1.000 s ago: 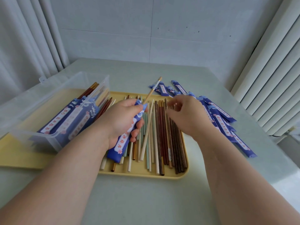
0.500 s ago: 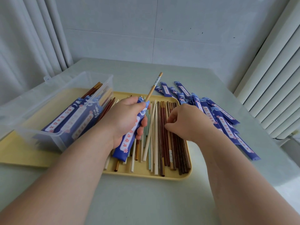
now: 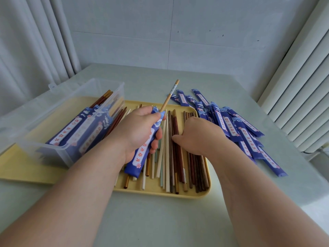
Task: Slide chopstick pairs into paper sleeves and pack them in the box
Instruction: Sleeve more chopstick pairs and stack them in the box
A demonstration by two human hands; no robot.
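My left hand (image 3: 140, 132) grips a blue paper sleeve (image 3: 142, 154) over the yellow tray (image 3: 160, 192). One light chopstick (image 3: 169, 97) with a patterned top sticks out of the sleeve, pointing away and to the right. My right hand (image 3: 201, 136) lies palm down on the loose brown chopsticks (image 3: 178, 157) in the tray, its thumb against a dark one. Its fingertips are hidden behind the hand, so a pinch cannot be made out. The clear plastic box (image 3: 58, 122) at the left holds several sleeved pairs.
A pile of empty blue sleeves (image 3: 236, 129) lies on the table right of the tray. A second yellow tray (image 3: 21, 168) sits under the box. White curtains hang at the left, and a ribbed white radiator stands at the right.
My right hand slid nearer along the loose chopsticks and settled on the brown ones. My left hand kept its grip on the sleeve, and the view shifted slightly.
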